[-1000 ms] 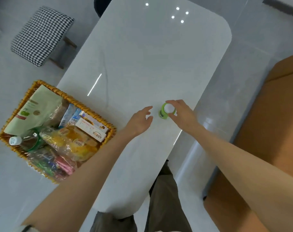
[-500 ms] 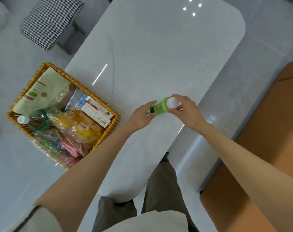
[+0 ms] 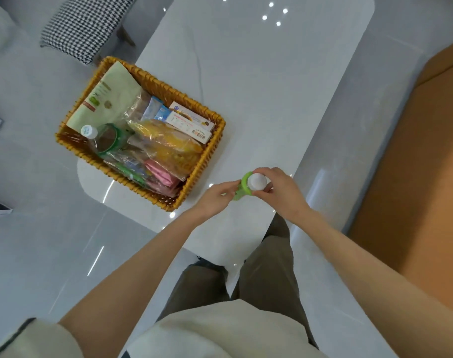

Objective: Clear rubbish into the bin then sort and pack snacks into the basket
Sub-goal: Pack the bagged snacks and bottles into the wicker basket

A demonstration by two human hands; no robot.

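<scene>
Beside the basket (image 3: 200, 165), the left hand (image 3: 215, 196) pinches a green bottle (image 3: 243, 186). The right hand (image 3: 282, 192) grips its white cap (image 3: 257, 181).

Left hand (image 3: 215, 197), right hand (image 3: 282, 193) curled, close.

text log | white snack carton (image 3: 187, 126) in wicker basket (image 3: 168, 91): we see dark Chinese characters on its side face, upside down to us, too blurred to read surely | pale green pouch (image 3: 109, 99): red-brown strip and green logo, print too small for us | bottle cap (image 3: 87, 131): faint bluish mark, unreadable
</scene>
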